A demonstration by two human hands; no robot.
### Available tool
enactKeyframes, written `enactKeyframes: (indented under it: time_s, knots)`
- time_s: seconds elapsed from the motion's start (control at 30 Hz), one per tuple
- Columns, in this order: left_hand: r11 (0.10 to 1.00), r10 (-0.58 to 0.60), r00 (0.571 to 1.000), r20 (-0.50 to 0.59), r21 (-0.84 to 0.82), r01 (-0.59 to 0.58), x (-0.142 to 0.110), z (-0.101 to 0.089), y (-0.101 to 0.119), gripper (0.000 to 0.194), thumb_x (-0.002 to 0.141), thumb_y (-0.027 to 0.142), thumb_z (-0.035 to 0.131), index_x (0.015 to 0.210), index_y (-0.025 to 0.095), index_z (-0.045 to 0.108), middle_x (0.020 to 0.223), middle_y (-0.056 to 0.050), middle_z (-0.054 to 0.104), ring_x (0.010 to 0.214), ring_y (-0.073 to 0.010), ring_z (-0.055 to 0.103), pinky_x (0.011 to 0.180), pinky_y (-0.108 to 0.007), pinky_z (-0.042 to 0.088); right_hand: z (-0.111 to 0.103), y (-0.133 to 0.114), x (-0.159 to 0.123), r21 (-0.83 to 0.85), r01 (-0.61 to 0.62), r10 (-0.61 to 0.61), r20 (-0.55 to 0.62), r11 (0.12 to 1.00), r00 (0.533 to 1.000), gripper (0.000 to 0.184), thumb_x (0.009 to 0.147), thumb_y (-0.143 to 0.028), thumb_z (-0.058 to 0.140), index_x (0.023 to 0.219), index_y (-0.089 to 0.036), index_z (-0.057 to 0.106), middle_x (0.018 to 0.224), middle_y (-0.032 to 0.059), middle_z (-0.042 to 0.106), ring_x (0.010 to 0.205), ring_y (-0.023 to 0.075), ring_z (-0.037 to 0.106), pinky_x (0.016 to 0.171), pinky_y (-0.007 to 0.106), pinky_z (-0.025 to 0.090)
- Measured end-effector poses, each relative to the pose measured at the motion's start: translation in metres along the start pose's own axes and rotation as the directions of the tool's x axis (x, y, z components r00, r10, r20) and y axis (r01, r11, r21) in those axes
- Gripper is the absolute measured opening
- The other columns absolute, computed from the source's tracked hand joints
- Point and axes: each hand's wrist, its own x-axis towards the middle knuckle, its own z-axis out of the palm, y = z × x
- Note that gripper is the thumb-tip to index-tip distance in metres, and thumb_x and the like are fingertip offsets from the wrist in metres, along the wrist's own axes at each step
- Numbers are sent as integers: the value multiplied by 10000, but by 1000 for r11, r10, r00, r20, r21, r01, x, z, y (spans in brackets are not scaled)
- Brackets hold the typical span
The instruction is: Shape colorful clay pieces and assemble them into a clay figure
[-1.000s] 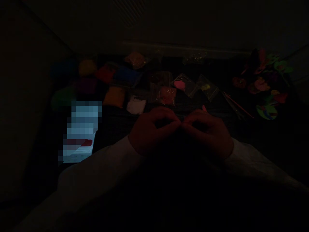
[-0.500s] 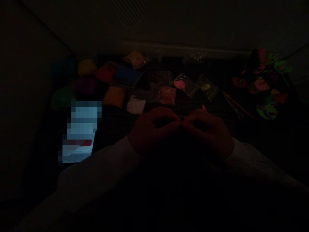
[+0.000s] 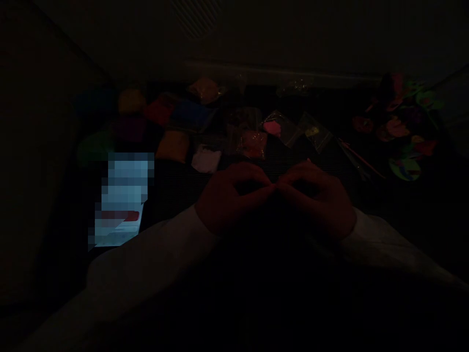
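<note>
Thumb and fingers of the left hand curl to a pinch, tips nearly meeting those of the right hand, similarly posed. Whether either grasps anything cannot be told in the dark; any piece being worked would lie hidden at these tips. The step in hand appears to be fine two-handed fingertip work; the next move calls for small, steady motion. Beyond, on the bench, lie a white bag and a reddish bag; farther out, a lit screen at left, a round green piece at right.
</note>
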Motion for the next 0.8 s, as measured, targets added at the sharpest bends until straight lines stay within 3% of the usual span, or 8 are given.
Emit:
enactKeyframes:
  time_s: [0.2,0.37,0.57,0.8]
  knots:
    - [995,60,998,-21,86,-58,1,-1,-5,108,694,268,606,735,171,631,825,-7,629,801,-136,574,736,-280,444,-3,2,0,-42,-23,23,16,999,1000,79,728,-293,587,717,-220,615,809,-10,561,800,136,532,827,377,362]
    - [928,190,976,-102,344,-145,4,-3,-13,114,713,259,569,741,165,626,832,-24,630,820,-157,553,758,-318,428,-5,12,0,-264,-21,36,53,964,998,77,721,-294,583,723,-241,639,839,0,550,849,156,507,834,381,344]
    - [790,318,947,49,539,-293,7,-1,-23,100,710,232,564,711,176,648,812,-25,623,828,-173,525,776,-352,386,0,17,1,-402,-42,66,47,915,997,101,701,-320,591,717,-233,639,839,1,556,851,170,503,852,405,311]
    - [753,345,931,115,558,-348,6,2,-25,107,725,234,553,734,184,646,827,-17,613,826,-167,514,775,-347,368,5,19,3,-444,-62,82,26,894,996,110,692,-346,587,694,-250,639,836,1,543,896,191,489,913,455,245]
